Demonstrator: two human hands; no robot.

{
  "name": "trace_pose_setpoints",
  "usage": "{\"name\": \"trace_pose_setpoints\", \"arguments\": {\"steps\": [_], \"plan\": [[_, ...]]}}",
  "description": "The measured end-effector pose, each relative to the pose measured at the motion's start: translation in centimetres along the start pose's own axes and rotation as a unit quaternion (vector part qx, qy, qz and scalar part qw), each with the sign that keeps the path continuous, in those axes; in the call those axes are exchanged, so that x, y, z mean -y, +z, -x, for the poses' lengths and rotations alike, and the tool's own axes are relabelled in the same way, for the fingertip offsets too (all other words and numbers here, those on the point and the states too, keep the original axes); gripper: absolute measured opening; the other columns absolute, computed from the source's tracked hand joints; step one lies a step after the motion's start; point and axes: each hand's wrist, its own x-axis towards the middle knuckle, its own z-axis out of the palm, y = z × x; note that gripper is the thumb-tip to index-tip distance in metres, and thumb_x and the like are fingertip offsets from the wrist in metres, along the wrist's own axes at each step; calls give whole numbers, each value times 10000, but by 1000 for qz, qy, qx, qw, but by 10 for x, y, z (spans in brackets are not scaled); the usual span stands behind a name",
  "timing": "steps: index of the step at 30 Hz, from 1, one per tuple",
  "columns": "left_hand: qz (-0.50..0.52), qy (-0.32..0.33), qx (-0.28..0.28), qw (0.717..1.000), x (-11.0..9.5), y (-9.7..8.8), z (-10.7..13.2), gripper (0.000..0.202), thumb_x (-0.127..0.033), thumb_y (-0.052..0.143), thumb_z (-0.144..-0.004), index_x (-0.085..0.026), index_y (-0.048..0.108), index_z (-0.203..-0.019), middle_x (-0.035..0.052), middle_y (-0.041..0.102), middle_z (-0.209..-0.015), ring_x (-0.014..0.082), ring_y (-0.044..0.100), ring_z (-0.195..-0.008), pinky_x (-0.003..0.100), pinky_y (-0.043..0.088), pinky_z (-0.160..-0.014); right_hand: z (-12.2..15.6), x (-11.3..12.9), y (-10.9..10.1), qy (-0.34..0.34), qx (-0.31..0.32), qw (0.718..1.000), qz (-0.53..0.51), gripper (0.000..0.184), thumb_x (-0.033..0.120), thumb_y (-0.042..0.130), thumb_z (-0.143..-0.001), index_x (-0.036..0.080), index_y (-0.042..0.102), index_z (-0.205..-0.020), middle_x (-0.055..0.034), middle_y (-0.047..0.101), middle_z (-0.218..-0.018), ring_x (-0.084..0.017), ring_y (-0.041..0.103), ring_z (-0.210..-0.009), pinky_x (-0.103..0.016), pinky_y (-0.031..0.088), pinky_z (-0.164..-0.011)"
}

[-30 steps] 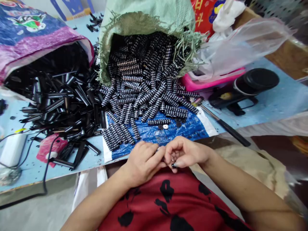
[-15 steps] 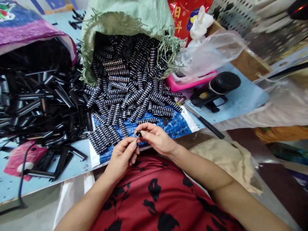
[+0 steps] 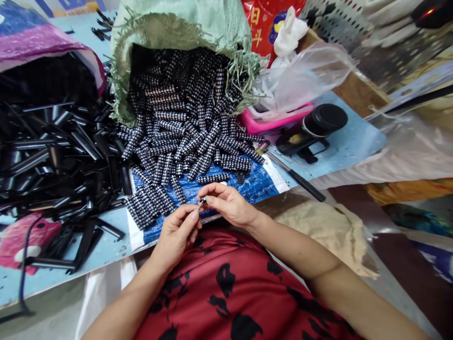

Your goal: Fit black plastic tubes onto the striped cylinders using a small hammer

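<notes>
Close to the table's front edge, my left hand point(image 3: 180, 229) is closed with thumb and forefinger pinching a thin metal pin-like piece point(image 3: 200, 205). My right hand point(image 3: 228, 204) pinches a small black piece with a white glint point(image 3: 203, 199), and the thin piece reaches up to it. Most of the small piece is hidden by fingers. Just beyond the hands lie a single black tube with white checks point(image 3: 213, 178) and a neat row of such tubes point(image 3: 148, 208) on a blue-and-white sheet point(image 3: 260, 185).
A frayed green sack point(image 3: 184, 14) spills a heap of checked tubes. Glossy black pieces point(image 3: 85, 146) lie heaped at left, near a pink pouch point(image 3: 26, 241). At right are a pink tray point(image 3: 255, 123), a black bottle point(image 3: 327, 120) and a tool with a black handle point(image 3: 306, 185).
The view has shifted slightly, so the table's things sit a little further left. Both hands keep their pinch; the small black piece has turned a little and shows a white glint.
</notes>
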Motion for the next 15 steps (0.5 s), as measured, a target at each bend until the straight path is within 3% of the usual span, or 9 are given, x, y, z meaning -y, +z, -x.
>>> {"name": "trace_pose_setpoints", "arguments": {"steps": [9, 15], "plan": [[-13, -6, -3, 1000, -1, 0, -1, 313, -473, 714, -949, -178, 710, -1055, -15, 613, -727, 28, 463, -474, 161, 314, -457, -2, 0, -2, 5, -14, 1000, -8, 276, 350, 828, -870, 194, 724, -1073, -6, 726, -980, -90, 708, -837, -234, 597, -852], [26, 7, -26, 999, 3, 10, -4, 351, -504, 701, -950, -227, 580, -1127, -35, 627, -722, 39, 428, -449, 149, 305, -430, 2, -7, 1, -54, 6, 994, 93, 352, 292, 832, -855, 209, 691, -1167, -17, 728, -1074, -98, 710, -947, -223, 593, -880]]}}
